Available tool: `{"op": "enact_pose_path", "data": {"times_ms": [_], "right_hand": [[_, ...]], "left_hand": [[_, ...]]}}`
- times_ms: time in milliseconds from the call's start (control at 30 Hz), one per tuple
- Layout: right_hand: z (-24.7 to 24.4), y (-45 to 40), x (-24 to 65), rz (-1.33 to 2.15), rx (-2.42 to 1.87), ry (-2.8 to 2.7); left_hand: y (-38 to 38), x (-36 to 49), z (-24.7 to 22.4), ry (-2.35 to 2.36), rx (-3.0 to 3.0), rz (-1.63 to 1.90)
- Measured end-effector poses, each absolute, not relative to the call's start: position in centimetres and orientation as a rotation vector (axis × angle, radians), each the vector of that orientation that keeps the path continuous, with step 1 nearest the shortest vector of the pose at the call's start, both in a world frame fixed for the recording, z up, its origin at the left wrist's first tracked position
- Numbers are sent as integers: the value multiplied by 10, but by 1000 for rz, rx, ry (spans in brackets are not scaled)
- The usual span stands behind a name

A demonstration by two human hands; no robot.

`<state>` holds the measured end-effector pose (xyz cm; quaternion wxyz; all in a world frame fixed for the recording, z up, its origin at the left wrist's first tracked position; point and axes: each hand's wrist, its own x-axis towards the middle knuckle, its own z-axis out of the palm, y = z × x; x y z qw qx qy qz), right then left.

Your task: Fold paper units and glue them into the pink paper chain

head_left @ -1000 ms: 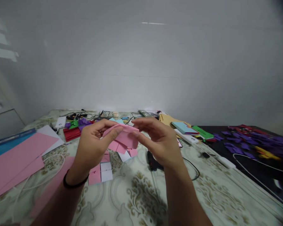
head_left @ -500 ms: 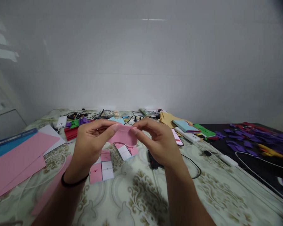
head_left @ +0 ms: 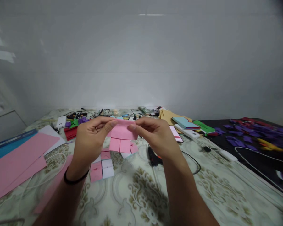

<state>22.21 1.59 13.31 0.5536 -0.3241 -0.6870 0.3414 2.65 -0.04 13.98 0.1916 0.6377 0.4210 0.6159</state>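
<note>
A folded pink paper (head_left: 122,131) is held up above the table, its creased lower part split into two flaps. My left hand (head_left: 91,139) pinches its upper left edge between thumb and fingers. On the opposite side, my right hand (head_left: 153,135) grips the upper right edge, thumb on the near face. Below the paper lies a group of pink and white folded squares (head_left: 108,169). Another pink and white folded piece (head_left: 133,148) is partly hidden behind the held paper. A black corded tool (head_left: 153,156) rests beside my right wrist.
Large pink sheets (head_left: 21,163) and a blue folder (head_left: 11,145) lie at left. Phone (head_left: 175,133), power strip (head_left: 187,131), notebooks (head_left: 185,123) and a green stack (head_left: 204,126) sit at right. Purple paper pieces (head_left: 247,138) cover a black surface. Cables cross the table.
The pink paper has been tilted upright, so its lower flaps with the centre split now show. Both hands keep their pinch and have shifted only slightly.
</note>
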Motion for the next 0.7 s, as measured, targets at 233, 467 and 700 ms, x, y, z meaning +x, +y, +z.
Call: {"op": "enact_pose_path", "data": {"times_ms": [233, 467, 700], "right_hand": [[134, 15, 221, 727, -834, -1596], [130, 19, 221, 878, -762, -1582], [129, 19, 219, 844, -825, -1676]], "left_hand": [[4, 17, 140, 1126, 1769, 1585], [7, 10, 138, 1002, 1763, 1326], [10, 10, 135, 1045, 1818, 1389]]}}
